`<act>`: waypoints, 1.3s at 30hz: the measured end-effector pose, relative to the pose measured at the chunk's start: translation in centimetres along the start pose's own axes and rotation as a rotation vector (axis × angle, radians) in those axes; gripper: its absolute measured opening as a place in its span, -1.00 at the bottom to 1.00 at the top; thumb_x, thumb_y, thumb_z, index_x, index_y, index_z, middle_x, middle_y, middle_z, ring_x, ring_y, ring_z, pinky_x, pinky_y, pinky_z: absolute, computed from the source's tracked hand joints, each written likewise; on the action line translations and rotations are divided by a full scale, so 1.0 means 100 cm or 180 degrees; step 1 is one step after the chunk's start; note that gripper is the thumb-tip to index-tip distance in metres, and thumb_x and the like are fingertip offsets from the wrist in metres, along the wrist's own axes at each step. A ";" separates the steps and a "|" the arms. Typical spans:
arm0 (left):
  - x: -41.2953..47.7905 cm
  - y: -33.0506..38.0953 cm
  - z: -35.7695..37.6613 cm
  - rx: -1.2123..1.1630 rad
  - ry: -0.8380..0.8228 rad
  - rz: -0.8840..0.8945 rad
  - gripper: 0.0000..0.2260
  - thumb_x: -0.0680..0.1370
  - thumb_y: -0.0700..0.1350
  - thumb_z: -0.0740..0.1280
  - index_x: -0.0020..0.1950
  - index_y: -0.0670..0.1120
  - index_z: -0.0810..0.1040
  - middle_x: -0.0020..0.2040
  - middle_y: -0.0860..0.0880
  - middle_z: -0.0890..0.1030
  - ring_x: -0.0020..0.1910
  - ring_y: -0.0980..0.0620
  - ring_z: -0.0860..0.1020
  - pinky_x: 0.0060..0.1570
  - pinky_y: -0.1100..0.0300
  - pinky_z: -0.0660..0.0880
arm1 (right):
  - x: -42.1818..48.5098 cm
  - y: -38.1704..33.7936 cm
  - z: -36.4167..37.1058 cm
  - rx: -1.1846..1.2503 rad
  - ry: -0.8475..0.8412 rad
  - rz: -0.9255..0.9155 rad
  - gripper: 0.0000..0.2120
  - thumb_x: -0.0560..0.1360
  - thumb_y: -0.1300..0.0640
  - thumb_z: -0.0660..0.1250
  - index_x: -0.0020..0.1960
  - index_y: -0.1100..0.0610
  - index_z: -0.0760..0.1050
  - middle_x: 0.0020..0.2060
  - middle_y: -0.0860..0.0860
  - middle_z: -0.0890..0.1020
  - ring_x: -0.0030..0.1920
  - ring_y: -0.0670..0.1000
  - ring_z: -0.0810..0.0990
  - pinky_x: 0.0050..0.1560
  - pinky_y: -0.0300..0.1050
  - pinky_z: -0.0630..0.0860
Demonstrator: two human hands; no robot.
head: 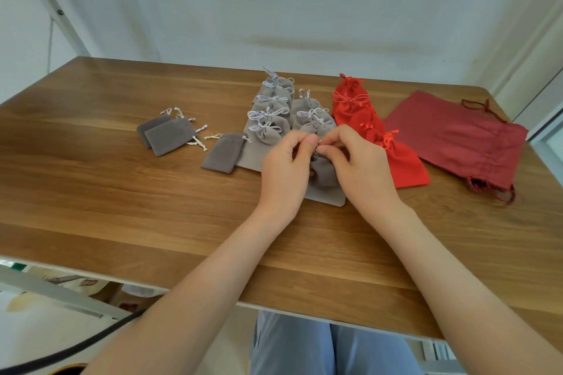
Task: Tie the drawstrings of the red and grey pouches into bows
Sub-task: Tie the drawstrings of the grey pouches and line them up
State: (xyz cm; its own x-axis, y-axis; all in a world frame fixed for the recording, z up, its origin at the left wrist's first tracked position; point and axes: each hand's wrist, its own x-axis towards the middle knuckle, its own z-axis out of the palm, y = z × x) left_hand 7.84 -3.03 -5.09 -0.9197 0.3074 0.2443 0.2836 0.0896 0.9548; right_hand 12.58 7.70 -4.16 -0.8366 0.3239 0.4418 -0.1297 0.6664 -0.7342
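Wooden table [122,192]: broad open wood at lower left and along the near edge; tied grey pouches [268,131], red pouches [365,119] and a dark red bag [457,137] crowd centre and right. Left hand [285,173] and right hand [359,167] meet at frame centre, fingers curled, fingertips pinching a pale drawstring [318,143], its ends mostly hidden. Small grey pouch [324,172] sits between the palms, neck gathered.

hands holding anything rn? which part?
Left hand and right hand both pinch the drawstring of a small grey pouch, just above its gathered neck.
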 end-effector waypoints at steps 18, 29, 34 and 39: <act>0.000 -0.002 0.001 0.0191 0.0497 0.0622 -0.92 0.56 -0.17 0.32 -0.08 -0.05 0.61 -0.12 0.02 0.59 -0.09 0.21 0.52 -0.05 0.41 0.39 | 0.000 -0.007 -0.002 0.0944 -0.0137 0.0559 -0.90 0.45 0.24 0.40 -0.06 0.09 0.62 -0.17 -0.09 0.68 -0.09 -0.14 0.62 0.05 -0.11 0.53; -0.001 0.004 0.000 -0.0227 0.0287 0.0132 -0.84 0.57 -0.16 0.32 0.09 -0.07 0.65 -0.01 0.11 0.65 0.04 0.27 0.56 0.03 0.44 0.43 | 0.004 -0.003 -0.004 0.0728 -0.0050 0.0427 -0.94 0.51 0.23 0.34 -0.10 0.15 0.60 -0.18 -0.06 0.66 -0.13 -0.06 0.61 -0.05 -0.07 0.52; -0.003 0.002 0.000 0.0095 0.0388 0.0384 -0.86 0.56 -0.15 0.33 0.05 -0.06 0.66 -0.07 0.17 0.63 0.01 0.28 0.56 0.01 0.42 0.43 | 0.008 0.001 -0.005 0.0763 -0.0262 0.0708 -0.92 0.48 0.23 0.38 -0.16 0.09 0.60 -0.27 -0.11 0.64 -0.27 -0.25 0.55 -0.17 -0.26 0.44; -0.003 0.001 0.001 0.0288 0.0442 0.0637 -0.87 0.55 -0.17 0.33 0.02 -0.07 0.67 -0.13 0.16 0.60 -0.05 0.27 0.55 -0.03 0.44 0.42 | 0.010 0.003 -0.007 0.0415 -0.0337 0.0596 -0.93 0.50 0.21 0.36 -0.13 0.09 0.60 -0.27 -0.11 0.64 -0.31 -0.25 0.53 -0.23 -0.28 0.40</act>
State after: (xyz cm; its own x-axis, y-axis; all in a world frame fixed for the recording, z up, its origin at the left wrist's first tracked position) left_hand 8.14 -3.05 -5.09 -0.8695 0.1950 0.4538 0.4811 0.1263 0.8675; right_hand 12.07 8.71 -3.53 -0.9027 0.3569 0.2403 -0.0289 0.5069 -0.8615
